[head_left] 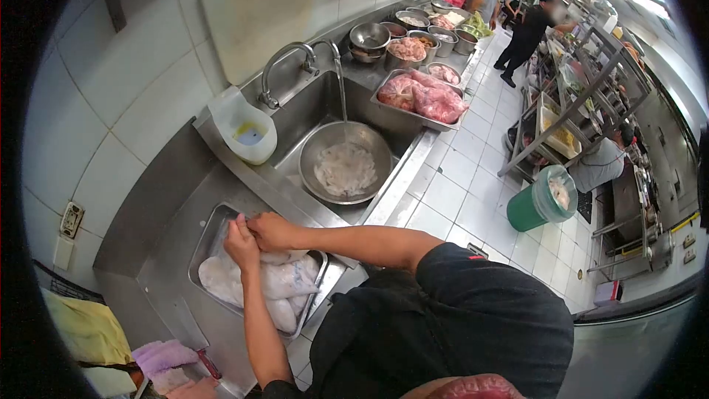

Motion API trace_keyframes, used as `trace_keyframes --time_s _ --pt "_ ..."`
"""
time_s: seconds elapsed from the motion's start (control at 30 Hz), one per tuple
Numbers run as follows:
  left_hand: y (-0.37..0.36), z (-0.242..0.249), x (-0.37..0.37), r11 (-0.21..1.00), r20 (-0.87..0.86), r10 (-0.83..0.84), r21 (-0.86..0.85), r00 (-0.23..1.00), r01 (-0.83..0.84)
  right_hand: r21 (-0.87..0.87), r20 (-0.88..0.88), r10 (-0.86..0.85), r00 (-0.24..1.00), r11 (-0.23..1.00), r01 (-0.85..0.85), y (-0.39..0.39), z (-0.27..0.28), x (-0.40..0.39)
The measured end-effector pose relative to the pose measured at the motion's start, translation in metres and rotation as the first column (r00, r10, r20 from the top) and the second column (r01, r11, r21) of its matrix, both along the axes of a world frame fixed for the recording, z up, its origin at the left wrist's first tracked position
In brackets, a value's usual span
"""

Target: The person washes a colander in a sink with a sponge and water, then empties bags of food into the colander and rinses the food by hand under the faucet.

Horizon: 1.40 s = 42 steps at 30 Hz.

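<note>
My left hand (241, 244) and my right hand (273, 232) are together above a metal tray (323, 261). Both have their fingers closed, apparently on the gathered top of a clear plastic bag (294, 278). Pale, whitish contents fill the bag, and it bears some faint print. More pale, rounded pieces lie beside it in the tray. My fingertips partly cover each other, so the exact grip is hidden.
A faucet (340, 77) runs into a metal bowl (309, 170) of pale pieces in the sink. Beside it stand a white container (258, 149) and a tray of bagged pink meat (436, 100). A green bucket (523, 210) sits on the floor; several people are farther off.
</note>
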<state>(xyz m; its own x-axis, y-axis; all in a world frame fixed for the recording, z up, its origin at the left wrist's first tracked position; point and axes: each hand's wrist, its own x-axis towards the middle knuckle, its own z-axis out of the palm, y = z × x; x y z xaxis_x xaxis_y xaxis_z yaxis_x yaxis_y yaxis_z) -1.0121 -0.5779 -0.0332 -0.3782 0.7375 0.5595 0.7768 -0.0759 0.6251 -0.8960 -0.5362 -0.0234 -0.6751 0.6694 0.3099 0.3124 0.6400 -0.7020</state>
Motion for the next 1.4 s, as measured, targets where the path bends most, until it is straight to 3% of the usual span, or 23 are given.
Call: trace_keyframes --time_s 0.07,0.17,0.33,0.43,0.57,0.63,0.67,0.73,0.83,0.87,0.93,1.03,1.13,1.33,1.4 --pt "0.000 -0.001 0.000 0.999 -0.027 -0.022 0.023 0.999 0.023 0.056 -0.010 -0.043 0.999 0.997 0.044 0.001 -0.008 -0.003" --pt "0.000 -0.005 0.001 0.999 -0.012 -0.045 -0.009 0.999 0.045 -0.018 0.022 -0.107 0.994 0.994 0.107 -0.001 -0.004 -0.001" --pt "0.000 0.000 0.007 0.994 0.065 -0.109 0.034 0.992 0.107 -0.001 0.048 -0.232 0.971 0.973 0.233 0.005 -0.017 -0.010" --pt "-0.002 0.000 0.006 0.996 -0.014 -0.073 0.051 0.997 0.074 -0.070 0.104 -0.269 0.957 0.958 0.277 0.012 -0.033 -0.010" --pt "-0.001 -0.005 -0.005 0.997 0.153 -0.039 -0.054 0.988 0.048 -0.109 0.263 -0.219 0.939 0.961 0.255 0.026 -0.043 -0.010" --pt "-0.006 0.006 -0.008 0.978 0.236 -0.039 -0.193 0.971 0.086 0.036 0.244 -0.210 0.947 0.977 0.208 0.032 -0.046 -0.007" --pt "-0.009 0.011 -0.005 0.996 0.139 0.019 -0.087 0.990 -0.007 0.111 0.234 -0.206 0.950 0.976 0.185 0.037 -0.046 -0.005" --pt "-0.020 0.018 0.012 0.977 -0.038 0.163 0.144 0.986 -0.156 0.089 0.195 -0.194 0.962 0.980 0.179 0.035 -0.037 0.001" --pt "-0.048 -0.011 0.021 0.995 -0.273 0.020 0.098 0.962 0.007 -0.007 0.186 -0.067 0.980 0.998 0.069 0.038 -0.025 0.010" --pt "-0.055 -0.016 0.031 0.997 -0.213 -0.048 0.044 0.976 0.059 -0.062 0.187 0.012 0.982 0.998 -0.001 0.039 -0.023 0.011" --pt "-0.057 -0.015 0.046 0.995 -0.115 -0.096 -0.029 0.989 0.093 -0.001 0.164 0.078 0.983 0.997 -0.079 0.039 -0.013 0.016" --pt "-0.057 -0.015 0.051 0.996 -0.102 -0.061 -0.064 0.993 0.055 0.012 0.078 0.004 0.997 1.000 -0.005 0.033 -0.026 0.009" --pt "-0.063 -0.012 0.058 0.991 -0.075 -0.023 -0.130 0.997 0.013 -0.010 0.015 -0.109 0.994 0.994 0.109 0.016 0.007 0.014" --pt "-0.055 0.005 0.074 0.995 -0.003 -0.035 0.089 0.999 0.035 0.069 -0.147 -0.197 0.969 0.976 0.208 0.001 0.044 0.030" --pt "-0.045 0.029 0.081 0.996 -0.007 -0.032 0.082 0.999 0.032 0.119 -0.205 -0.211 0.956 0.964 0.238 0.005 0.059 0.038"
